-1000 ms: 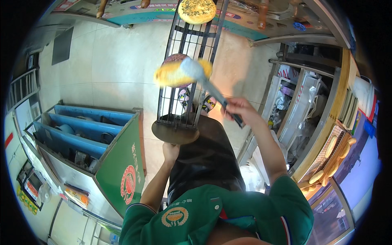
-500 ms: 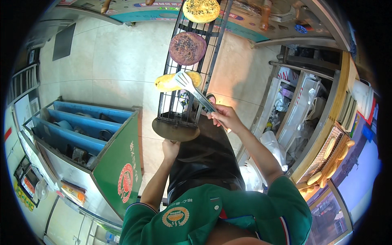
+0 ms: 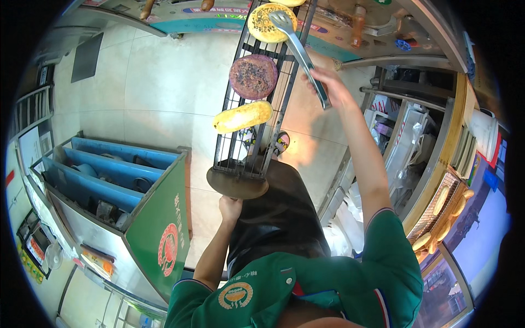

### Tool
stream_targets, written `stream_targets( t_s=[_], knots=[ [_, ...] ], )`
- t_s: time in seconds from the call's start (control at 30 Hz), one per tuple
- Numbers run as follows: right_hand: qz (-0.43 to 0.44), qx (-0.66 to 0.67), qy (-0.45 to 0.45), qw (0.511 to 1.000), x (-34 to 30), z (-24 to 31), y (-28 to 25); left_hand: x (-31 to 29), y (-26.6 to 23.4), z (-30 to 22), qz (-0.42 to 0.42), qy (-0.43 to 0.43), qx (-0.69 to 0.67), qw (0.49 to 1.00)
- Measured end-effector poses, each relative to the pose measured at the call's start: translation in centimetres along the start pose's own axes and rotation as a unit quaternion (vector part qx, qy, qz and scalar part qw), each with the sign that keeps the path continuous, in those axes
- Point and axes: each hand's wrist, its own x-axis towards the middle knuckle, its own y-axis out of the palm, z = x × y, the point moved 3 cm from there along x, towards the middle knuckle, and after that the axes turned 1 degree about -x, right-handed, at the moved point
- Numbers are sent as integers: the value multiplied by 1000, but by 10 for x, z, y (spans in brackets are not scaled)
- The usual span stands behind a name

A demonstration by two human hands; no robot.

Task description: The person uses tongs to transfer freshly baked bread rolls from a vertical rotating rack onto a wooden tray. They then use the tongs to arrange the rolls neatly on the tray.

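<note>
My left hand (image 3: 230,208) is closed around the near end of a long black wire rack, just below its dark round guard plate (image 3: 237,185); the handle itself is mostly hidden. My right hand (image 3: 333,88) grips metal tongs (image 3: 302,54), whose slotted tip lies over a round yellow flatbread (image 3: 263,26) with dark seeds. Nearer on the rack are a round purple flatbread (image 3: 252,77), also seeded, and an oblong yellow bread (image 3: 243,117). Part of another yellow bread (image 3: 289,2) shows at the top edge.
A green-sided cabinet (image 3: 164,229) with blue compartments (image 3: 109,169) stands at left. Plastic bags fill a shelf unit (image 3: 407,131) at right, near a wire basket (image 3: 437,205) of oblong breads. A metal-edged counter (image 3: 377,44) runs across the far side.
My right hand has moved the tongs away from the oblong bread, up to the seeded yellow flatbread. The rack with its breads has shifted slightly nearer, my left hand still at its end.
</note>
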Motion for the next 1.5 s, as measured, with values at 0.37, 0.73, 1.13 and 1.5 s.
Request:
stream_targets(
  t_s=[0.37, 0.73, 1.13, 1.5],
  knots=[
    [-230, -717, -486, 444, -95, 30, 42, 2, -5, -12, 3, -6, -18, 1000],
    [-193, -183, -67, 962, -104, -37, -63, 0, -9, -3, 28, -26, -1, 999],
    [-154, -285, -185, 928, 16, 29, 0, -30, -29, 19, -18, 13, -23, 999],
    [-271, -491, -199, 804, -94, 15, -67, -35, -32, 42, 34, -44, -21, 998]
  ],
)
